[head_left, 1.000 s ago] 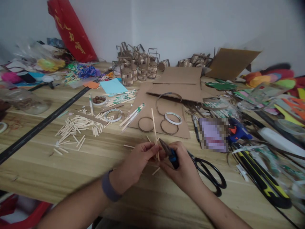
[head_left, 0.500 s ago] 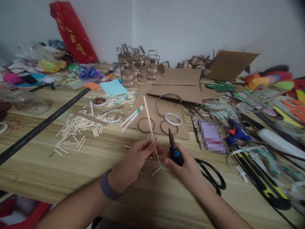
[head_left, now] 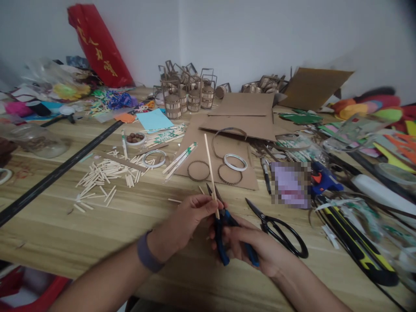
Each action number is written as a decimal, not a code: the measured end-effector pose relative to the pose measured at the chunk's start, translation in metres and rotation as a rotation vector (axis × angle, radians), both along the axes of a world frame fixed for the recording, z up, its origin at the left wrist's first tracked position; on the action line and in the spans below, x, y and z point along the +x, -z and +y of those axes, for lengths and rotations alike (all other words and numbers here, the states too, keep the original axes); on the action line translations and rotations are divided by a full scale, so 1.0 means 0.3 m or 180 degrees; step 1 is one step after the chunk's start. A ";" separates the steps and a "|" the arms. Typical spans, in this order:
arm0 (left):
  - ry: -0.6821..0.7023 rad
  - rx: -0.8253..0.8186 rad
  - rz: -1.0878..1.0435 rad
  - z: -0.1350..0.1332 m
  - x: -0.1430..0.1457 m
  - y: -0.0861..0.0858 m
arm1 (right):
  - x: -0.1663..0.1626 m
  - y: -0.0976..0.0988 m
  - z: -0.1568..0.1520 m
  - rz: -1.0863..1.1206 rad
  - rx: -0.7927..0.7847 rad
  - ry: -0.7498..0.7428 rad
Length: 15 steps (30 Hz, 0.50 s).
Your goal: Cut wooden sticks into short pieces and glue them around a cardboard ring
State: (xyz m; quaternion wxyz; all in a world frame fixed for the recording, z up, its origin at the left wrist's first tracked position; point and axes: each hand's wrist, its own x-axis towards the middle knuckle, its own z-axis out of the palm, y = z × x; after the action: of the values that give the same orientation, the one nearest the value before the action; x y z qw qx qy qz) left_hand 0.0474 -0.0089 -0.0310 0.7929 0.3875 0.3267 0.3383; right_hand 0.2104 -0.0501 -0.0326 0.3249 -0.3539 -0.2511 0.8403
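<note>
Between thumb and fingers, my left hand [head_left: 198,212] pinches a thin wooden stick [head_left: 209,162] that points up and away from me. Dark pliers with blue-and-black handles [head_left: 222,242] are in my right hand [head_left: 250,242], their handles spread apart. The jaws stand right beside the stick, close to my left fingertips; whether they touch it I cannot tell. Black-handled scissors [head_left: 279,232] lie on the table to the right of my right hand. A pile of short cut sticks [head_left: 104,175] is spread to the left, and paper-wrapped chopsticks [head_left: 180,160] lie beyond my hands.
Cardboard sheets [head_left: 242,125] with thin brown rings [head_left: 199,170] and a white tape ring [head_left: 235,162] lie ahead. Small woven baskets [head_left: 173,106] stand at the back. A yellow-black utility knife [head_left: 357,242] is at right, a dark strip [head_left: 65,169] at left.
The pliers have come left to the stick and their handles have spread. My left hand has shifted slightly right with the stick. The scissors now show more fully.
</note>
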 end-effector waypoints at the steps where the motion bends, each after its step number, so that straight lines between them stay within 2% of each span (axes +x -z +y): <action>1: 0.0006 -0.0007 0.0031 0.001 -0.002 -0.003 | 0.003 0.000 -0.003 0.0005 0.0025 -0.0038; 6: -0.0080 0.0241 0.0108 0.012 -0.014 -0.016 | 0.011 -0.018 0.002 -0.0203 0.0157 0.0053; 11: -0.0479 0.0821 0.0744 0.031 -0.032 -0.033 | 0.074 -0.097 0.028 -0.1363 0.0768 0.0063; 15: -0.0202 0.0975 0.1413 0.032 -0.041 -0.036 | 0.133 -0.146 0.034 -0.2320 0.1135 -0.0349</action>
State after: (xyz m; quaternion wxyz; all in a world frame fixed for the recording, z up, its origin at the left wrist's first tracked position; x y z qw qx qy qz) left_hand 0.0351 0.0008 -0.0201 0.6230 0.5571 0.4495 0.3153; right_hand 0.2502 -0.0400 0.0113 0.2256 -0.5527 -0.5100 0.6193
